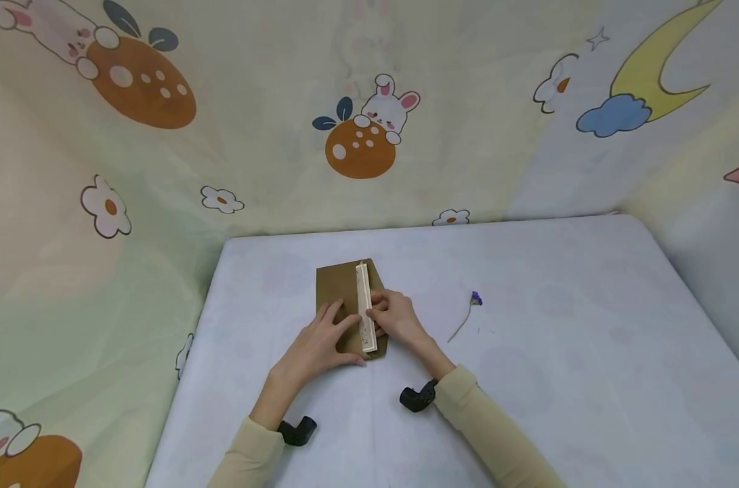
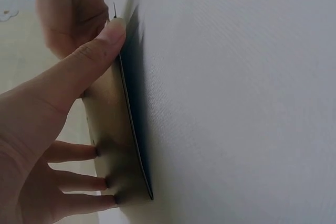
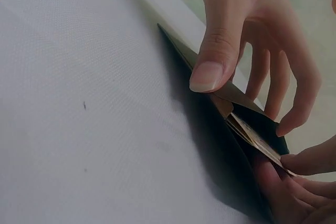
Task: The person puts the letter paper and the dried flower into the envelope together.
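Note:
A brown envelope (image 1: pixel 335 285) lies on the white-covered table, its opening toward the right. A cream printed card (image 1: pixel 362 288) sticks out of that opening as a narrow strip; the rest is hidden inside. My left hand (image 1: pixel 322 342) rests on the envelope with fingers spread, the thumb by its near edge. With thumb and fingers, my right hand (image 1: pixel 398 318) pinches the card's right edge. In the right wrist view, the envelope's mouth (image 3: pixel 270 129) gapes around the card's layered edge.
To the right of the envelope lies a small purple flower (image 1: pixel 475 298) on a thin stem. Black wrist cameras (image 1: pixel 297 431) sit at both cuffs. A patterned cloth (image 1: pixel 271 135) with rabbits and flowers rises behind the table and along its sides.

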`<action>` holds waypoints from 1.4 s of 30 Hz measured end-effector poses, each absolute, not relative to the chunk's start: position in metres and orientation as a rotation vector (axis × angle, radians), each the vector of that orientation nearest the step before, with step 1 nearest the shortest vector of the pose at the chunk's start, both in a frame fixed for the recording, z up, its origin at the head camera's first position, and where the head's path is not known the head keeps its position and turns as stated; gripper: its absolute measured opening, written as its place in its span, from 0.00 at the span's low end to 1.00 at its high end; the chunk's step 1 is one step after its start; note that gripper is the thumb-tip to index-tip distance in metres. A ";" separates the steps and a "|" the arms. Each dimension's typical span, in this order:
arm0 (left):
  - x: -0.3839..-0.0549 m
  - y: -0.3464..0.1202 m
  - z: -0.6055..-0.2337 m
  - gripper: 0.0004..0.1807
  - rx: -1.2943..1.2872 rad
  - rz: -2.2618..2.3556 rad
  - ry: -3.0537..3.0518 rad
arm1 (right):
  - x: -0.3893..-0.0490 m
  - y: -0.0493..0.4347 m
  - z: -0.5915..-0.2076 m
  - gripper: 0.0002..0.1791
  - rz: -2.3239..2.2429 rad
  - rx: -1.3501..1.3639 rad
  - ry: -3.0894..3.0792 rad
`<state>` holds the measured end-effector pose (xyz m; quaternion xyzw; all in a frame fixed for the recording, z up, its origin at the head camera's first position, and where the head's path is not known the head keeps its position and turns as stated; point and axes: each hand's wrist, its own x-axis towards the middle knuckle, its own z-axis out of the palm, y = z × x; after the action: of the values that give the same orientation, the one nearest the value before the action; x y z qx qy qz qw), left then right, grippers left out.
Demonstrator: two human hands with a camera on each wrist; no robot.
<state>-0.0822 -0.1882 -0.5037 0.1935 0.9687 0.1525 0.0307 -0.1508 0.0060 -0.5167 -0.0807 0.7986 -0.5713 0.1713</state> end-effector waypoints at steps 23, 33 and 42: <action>-0.081 -0.190 -0.506 0.44 0.616 0.480 2.982 | -0.150 -0.009 -0.520 0.15 -1.603 -0.286 2.161; -0.084 -0.190 -0.504 0.45 0.611 0.483 2.973 | -0.159 -0.007 -0.521 0.20 -1.625 -0.199 2.021; -0.083 -0.189 -0.504 0.45 0.603 0.500 2.968 | -0.160 -0.004 -0.524 0.24 -1.696 -0.108 1.858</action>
<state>-0.0833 -0.1890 -0.5041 0.1962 0.9663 0.1626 0.0361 -0.1604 -0.0044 -0.5237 -0.0409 0.7024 -0.6410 0.3068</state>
